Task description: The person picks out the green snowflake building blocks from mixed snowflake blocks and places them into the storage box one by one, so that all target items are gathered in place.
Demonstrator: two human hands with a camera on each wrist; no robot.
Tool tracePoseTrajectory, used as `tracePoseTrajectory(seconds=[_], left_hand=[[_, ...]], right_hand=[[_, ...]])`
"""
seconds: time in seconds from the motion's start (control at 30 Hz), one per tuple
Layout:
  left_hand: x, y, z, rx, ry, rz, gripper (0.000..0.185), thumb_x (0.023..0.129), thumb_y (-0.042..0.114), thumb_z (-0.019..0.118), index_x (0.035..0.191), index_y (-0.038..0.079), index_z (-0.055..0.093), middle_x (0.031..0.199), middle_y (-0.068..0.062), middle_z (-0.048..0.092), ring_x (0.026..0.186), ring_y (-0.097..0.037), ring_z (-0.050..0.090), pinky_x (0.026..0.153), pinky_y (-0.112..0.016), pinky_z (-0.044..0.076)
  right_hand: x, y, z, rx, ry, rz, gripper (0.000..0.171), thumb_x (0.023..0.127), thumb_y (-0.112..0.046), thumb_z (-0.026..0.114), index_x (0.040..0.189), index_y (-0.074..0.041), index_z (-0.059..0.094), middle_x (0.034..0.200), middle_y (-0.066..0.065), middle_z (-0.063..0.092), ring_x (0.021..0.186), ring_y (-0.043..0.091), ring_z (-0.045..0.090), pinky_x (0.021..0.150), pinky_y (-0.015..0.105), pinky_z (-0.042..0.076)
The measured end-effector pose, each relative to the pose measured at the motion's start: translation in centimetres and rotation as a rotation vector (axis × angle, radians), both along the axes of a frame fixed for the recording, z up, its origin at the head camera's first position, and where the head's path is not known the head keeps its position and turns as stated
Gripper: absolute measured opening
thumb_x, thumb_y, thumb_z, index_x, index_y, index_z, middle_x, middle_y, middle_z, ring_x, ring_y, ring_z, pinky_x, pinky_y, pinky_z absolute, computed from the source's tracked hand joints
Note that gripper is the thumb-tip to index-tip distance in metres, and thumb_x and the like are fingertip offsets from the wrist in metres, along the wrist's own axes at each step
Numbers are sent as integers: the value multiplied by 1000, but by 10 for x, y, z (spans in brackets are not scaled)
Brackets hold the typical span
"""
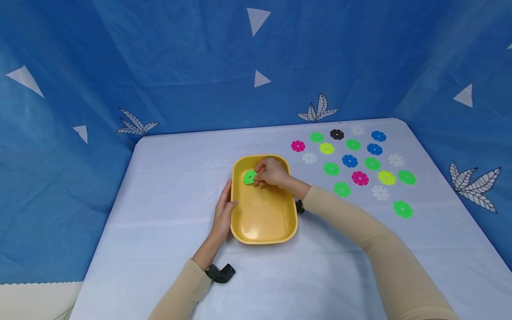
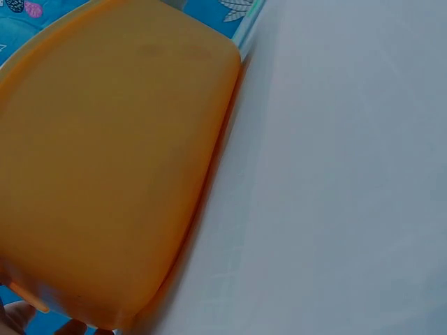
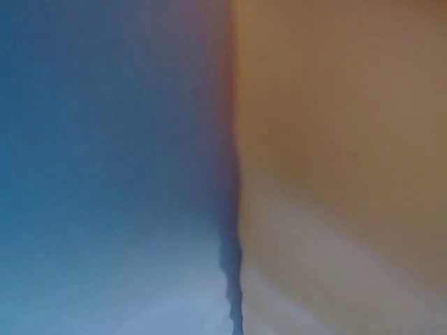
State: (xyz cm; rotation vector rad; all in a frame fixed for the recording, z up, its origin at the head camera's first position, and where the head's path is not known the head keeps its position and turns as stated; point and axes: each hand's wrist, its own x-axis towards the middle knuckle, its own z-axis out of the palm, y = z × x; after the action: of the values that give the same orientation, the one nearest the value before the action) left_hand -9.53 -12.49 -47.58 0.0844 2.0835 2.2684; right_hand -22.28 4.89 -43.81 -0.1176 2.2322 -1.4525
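A yellow plastic tray (image 1: 264,218) stands in the middle of the table. My left hand (image 1: 222,213) grips its left side, thumb at the rim and fingers along the outer wall. The tray's outside (image 2: 119,153) fills much of the left wrist view, with a few fingertips (image 2: 70,326) at the lower edge. Inside the tray's far half, my right hand (image 1: 272,172) pinches a green notched plastic disc (image 1: 250,177) by its right edge. Whether the disc touches the tray floor is hard to tell. The right wrist view is blurred and shows no fingers.
Several notched discs lie spread on the white table's right side, among them a pink disc (image 1: 298,146), a black disc (image 1: 337,134), a blue disc (image 1: 350,161) and a white disc (image 1: 380,193). A blue patterned cloth (image 1: 192,66) hangs behind the table.
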Motion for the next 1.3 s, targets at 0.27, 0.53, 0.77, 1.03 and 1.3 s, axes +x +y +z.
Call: tracePoseTrajectory(seconds=[0.27,0.53,0.77,1.03,1.3], left_hand=[[0,-1,0,-5,0,-4,64,99,6,37,158,20,17,165,0,15,150,-23,20,110,-16,30],[-1,0,-3,14,9,-7,64,99,4,36,158,15,17,164,-2,16,150,-24,21,106,-11,33],[-1,-1,-1,0,-11,10,63,99,6,37,158,19,18,164,1,16,151,-20,18,116,-23,27],[0,-1,0,1,-22,19,63,99,6,37,158,21,20,164,1,17,150,-21,20,105,-8,32],[-2,0,-1,-7,-14,22,63,99,5,36,158,18,19,164,1,16,151,-19,16,121,-38,19]], right_hand=[[1,0,0,49,35,34,22,89,1,66,109,7,63,86,19,68,65,19,72,62,30,59],[7,13,19,86,121,101,30,90,-2,65,118,6,63,90,15,67,79,26,73,71,32,60],[25,58,59,45,146,106,35,93,-4,63,126,6,59,99,18,62,96,35,70,82,44,59],[44,145,51,195,161,-83,42,93,-20,66,131,-2,59,112,16,63,99,29,67,77,29,59],[70,213,33,163,135,-278,48,94,-20,64,134,5,53,114,19,59,82,4,65,70,22,56]])
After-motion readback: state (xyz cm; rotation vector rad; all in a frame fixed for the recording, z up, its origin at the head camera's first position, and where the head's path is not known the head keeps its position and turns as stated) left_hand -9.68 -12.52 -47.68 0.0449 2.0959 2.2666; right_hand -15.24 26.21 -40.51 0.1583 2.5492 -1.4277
